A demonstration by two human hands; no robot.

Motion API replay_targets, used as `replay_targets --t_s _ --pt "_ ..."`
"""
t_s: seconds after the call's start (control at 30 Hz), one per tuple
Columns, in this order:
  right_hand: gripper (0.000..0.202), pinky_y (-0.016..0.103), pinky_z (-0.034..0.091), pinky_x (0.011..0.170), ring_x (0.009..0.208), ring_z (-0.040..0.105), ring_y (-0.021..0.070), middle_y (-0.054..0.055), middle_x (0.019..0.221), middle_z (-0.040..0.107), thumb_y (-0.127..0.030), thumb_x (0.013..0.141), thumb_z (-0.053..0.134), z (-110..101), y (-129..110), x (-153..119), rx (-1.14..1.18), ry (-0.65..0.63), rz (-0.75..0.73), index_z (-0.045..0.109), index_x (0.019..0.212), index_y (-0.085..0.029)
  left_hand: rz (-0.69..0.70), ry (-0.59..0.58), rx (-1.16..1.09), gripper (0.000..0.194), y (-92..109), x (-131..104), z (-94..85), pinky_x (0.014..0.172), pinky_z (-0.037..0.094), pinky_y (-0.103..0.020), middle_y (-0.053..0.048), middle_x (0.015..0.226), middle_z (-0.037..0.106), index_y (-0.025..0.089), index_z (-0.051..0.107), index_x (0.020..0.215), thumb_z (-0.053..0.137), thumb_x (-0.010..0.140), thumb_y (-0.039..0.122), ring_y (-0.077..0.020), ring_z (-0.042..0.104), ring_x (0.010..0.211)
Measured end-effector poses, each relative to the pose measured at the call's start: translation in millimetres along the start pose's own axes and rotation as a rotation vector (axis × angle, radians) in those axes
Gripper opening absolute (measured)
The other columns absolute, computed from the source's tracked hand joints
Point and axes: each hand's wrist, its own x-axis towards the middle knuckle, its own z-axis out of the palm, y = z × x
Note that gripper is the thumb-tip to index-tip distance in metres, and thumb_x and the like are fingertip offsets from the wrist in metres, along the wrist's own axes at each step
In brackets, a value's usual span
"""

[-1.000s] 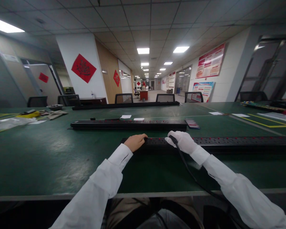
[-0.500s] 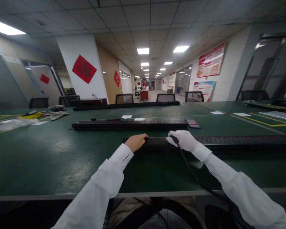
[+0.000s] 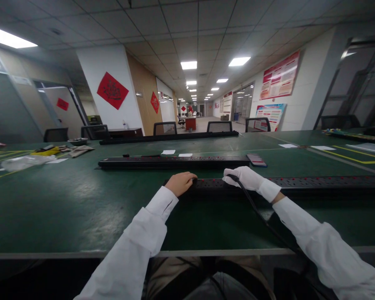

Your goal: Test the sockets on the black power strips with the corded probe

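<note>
A long black power strip point(image 3: 318, 183) with red dots and sockets lies across the green table point(image 3: 81, 212). My bare left hand point(image 3: 181, 183) is wrapped over its left end. My right hand point(image 3: 243, 178), in a white glove, is closed on a black cable's plug end at the strip's top face; the plug itself is mostly hidden by the fingers. From there the black cable point(image 3: 256, 210) runs down to the right over the table's front edge.
Behind lie a second black strip point(image 3: 175, 163), a phone-like object point(image 3: 256, 160) at its right end and white papers point(image 3: 168, 152). Farther back is another dark bar point(image 3: 171, 137). A plastic bag point(image 3: 28, 162) and cloths point(image 3: 78, 150) lie at left. Chairs stand beyond.
The whole view has shifted slightly. My right hand, with the cable, sits a little farther right and up along the strip; my left hand keeps its hold on the left end.
</note>
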Motion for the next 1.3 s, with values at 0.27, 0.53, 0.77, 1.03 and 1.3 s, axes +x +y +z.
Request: replay_targets --t_s 0.27,0.53,0.77,1.03,1.3 --pt "0.029 0.019 0.031 0.053 0.049 0.044 0.0078 -0.003 0.057 0.053 -0.042 0.083 0.037 -1.6 24.8 -12.0 0.02 -0.005 0.056 0.053 0.075 -0.019 0.044 0.019 -0.009 0.038 9.1 -1.6 4.1 0.09 0.039 -0.027 -0.001 0.116 0.055 0.025 0.045 0.121 0.03 0.087 0.023 -0.0157 0.052 0.103" --pt "0.033 0.019 0.032 0.053 0.049 0.046 0.0078 -0.002 0.056 0.053 -0.039 0.084 0.033 3.4 21.4 -16.4 0.023 0.109 0.093 0.056 0.074 -0.017 0.048 0.038 0.003 0.037 11.8 0.4 8.3 0.091 0.039 -0.027 -0.001 0.116 0.055 0.024 0.044 0.121 0.03 0.087 0.023 -0.0153 0.052 0.104" --pt "0.033 0.019 0.034 0.052 0.049 0.048 0.0083 -0.001 0.054 0.051 -0.035 0.085 0.031 4.4 9.8 -16.1 0.017 0.157 0.055 0.054 0.068 -0.016 -0.053 0.072 0.085 0.044 14.7 1.7 13.3 0.081 0.043 -0.027 -0.006 0.11 0.058 0.02 0.027 0.131 0.031 0.087 0.026 -0.0175 0.057 0.095" --pt "0.034 0.021 0.04 0.061 0.062 0.055 0.0124 0.003 0.065 0.059 -0.036 0.086 0.03 -1.4 11.4 -16.1 0.092 0.455 0.195 0.056 0.076 -0.016 -0.13 0.071 0.129 0.03 14.3 0.9 12.8 0.074 0.044 -0.032 -0.007 0.093 0.064 0.019 0.049 0.108 0.031 0.086 0.028 -0.0212 0.06 0.086" --pt "0.037 0.021 0.04 0.059 0.062 0.056 0.0123 0.002 0.068 0.06 -0.039 0.088 0.026 11.7 -9.7 -4.0 0.113 0.267 0.129 0.054 0.079 -0.017 -0.113 0.062 0.097 0.029 12.5 0.8 14.0 0.076 0.043 -0.03 -0.006 0.093 0.064 0.019 0.055 0.101 0.032 0.085 0.027 -0.0195 0.059 0.087"
